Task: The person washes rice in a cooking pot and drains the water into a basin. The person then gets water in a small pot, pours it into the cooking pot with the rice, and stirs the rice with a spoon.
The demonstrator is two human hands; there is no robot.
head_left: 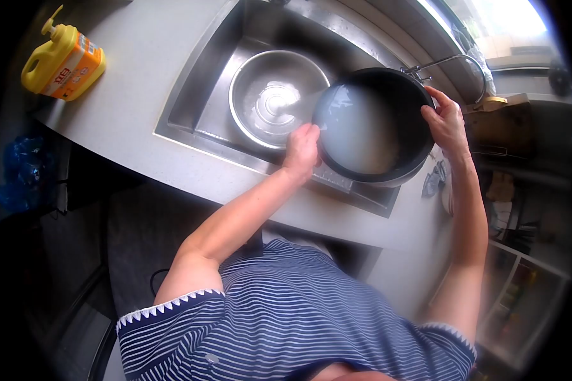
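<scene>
My left hand [303, 150] and my right hand [448, 124] grip opposite rims of a dark round inner pot [415, 117]. The pot is tilted to the left over the sink [200, 89], and cloudy whitish water [356, 130] lies in it. Something tan shows through the water towards the bottom; I cannot make out what. A pale blurred stream runs from the pot's left lip into a round stainless steel basin [236, 101]. This basin stands in the sink left of the pot, with liquid rippling inside.
On the counter [133, 82] at the left stands a yellow pump bottle [63, 63]. A faucet [419, 71] rises behind the pot. Blue plastic [25, 171] hangs below the counter at far left. Shelves [521, 292] are at the right.
</scene>
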